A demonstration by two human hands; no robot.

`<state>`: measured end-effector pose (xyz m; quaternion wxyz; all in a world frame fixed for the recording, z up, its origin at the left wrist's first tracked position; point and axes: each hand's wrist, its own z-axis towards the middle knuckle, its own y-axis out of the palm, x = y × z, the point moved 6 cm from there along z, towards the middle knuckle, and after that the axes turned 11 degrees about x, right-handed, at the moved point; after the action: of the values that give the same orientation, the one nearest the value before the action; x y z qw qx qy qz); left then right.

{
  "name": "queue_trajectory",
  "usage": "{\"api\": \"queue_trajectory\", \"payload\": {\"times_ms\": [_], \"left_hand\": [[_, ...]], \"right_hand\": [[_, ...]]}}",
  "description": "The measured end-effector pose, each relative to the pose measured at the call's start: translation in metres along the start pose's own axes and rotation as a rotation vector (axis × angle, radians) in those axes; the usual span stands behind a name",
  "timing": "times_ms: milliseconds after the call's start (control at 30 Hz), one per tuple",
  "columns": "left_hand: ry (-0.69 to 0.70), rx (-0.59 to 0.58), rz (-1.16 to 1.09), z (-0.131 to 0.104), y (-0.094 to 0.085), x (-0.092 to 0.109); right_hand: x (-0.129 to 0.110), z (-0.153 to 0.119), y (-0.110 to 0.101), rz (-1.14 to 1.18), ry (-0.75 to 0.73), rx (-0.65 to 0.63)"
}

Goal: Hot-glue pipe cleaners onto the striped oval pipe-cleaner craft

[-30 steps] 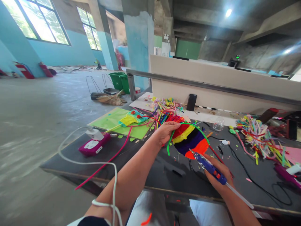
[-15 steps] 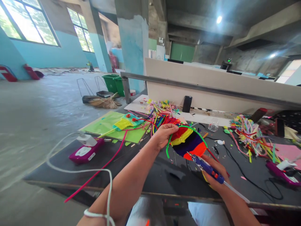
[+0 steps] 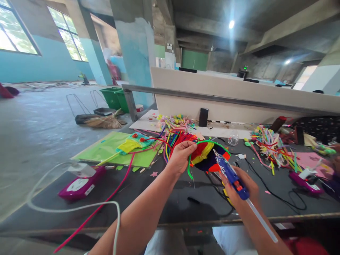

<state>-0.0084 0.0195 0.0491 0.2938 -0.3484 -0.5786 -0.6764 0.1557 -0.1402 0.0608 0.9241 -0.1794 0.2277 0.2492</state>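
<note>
My left hand (image 3: 182, 156) pinches the upper left edge of a colourful fuzzy craft piece (image 3: 202, 159) with red, yellow, dark purple and orange sections. A bright green pipe cleaner (image 3: 189, 170) runs along its top edge, one end hanging loose below my fingers. In my right hand (image 3: 247, 187) is a blue glue gun (image 3: 230, 174), with a long clear glue stick (image 3: 261, 221) protruding from its back. The nozzle is over the dark purple section; whether it touches is unclear. The gun and fingers hide part of the piece's right side.
Purple power strips (image 3: 82, 182) sit left and right, a white cable (image 3: 77, 209) looping near my left arm. Pipe cleaner bundles (image 3: 269, 145) and a green board (image 3: 98, 148) lie on the dark table (image 3: 159, 212). A phone (image 3: 203, 117) leans against the partition.
The view has swung to the right. The glue gun's nozzle has moved from the orange section up to the dark purple one, and the gun is more steeply tilted. My left hand keeps its pinch.
</note>
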Motion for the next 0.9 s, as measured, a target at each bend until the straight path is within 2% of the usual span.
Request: {"api": "queue_trajectory", "payload": {"times_ms": [133,267,400,633,900], "left_hand": [[0.034,-0.006,0.026,-0.001,0.001,-0.002],[0.047,-0.02,0.018,-0.003,0.002,-0.001],[0.048,-0.016,0.007,-0.005,0.004,0.002],[0.035,-0.014,0.01,-0.006,0.005,0.003],[0.06,-0.016,0.047,-0.004,0.003,0.0]], "right_hand": [[-0.003,0.006,0.013,-0.084,-0.097,0.09],[-0.003,0.011,0.018,-0.089,-0.178,0.094],[0.002,0.013,0.02,-0.162,-0.118,0.057],[0.005,0.012,0.019,-0.153,-0.047,0.037],[0.003,0.011,0.024,-0.148,-0.067,0.008]]}}
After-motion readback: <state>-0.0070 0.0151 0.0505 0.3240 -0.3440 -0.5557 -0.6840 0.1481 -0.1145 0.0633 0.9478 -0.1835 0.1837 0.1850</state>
